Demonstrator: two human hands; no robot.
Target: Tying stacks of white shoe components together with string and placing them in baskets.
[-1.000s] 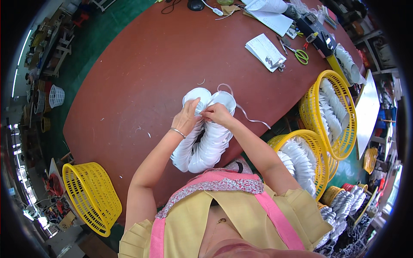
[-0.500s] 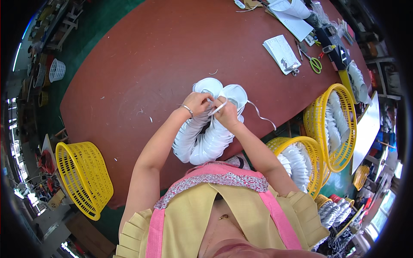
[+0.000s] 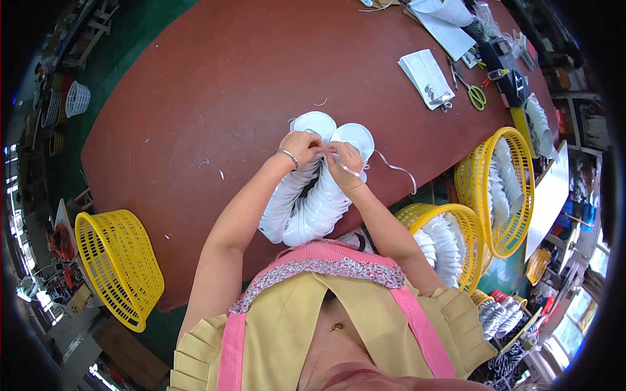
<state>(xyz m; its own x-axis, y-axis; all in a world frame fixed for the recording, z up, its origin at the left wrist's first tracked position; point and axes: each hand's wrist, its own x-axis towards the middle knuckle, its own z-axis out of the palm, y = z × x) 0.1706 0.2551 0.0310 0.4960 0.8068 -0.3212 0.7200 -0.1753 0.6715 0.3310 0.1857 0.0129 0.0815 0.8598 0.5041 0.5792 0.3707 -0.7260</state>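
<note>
White nested cones (image 3: 317, 218) lie bent into a U on our red table (image 3: 228, 98), seemingly so both ends sit within reach; there our right hand (image 3: 345, 159) pinches a ribbon (image 3: 397, 168) beside our left hand (image 3: 301, 144), whose closed fingertips hide any grip.

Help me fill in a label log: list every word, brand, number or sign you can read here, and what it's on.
Clipped paper slips: writing too small to read.
Large paper sheet: any print too faint to read.
White pleated tube: no text visible.
No text is readable anywhere.
</note>
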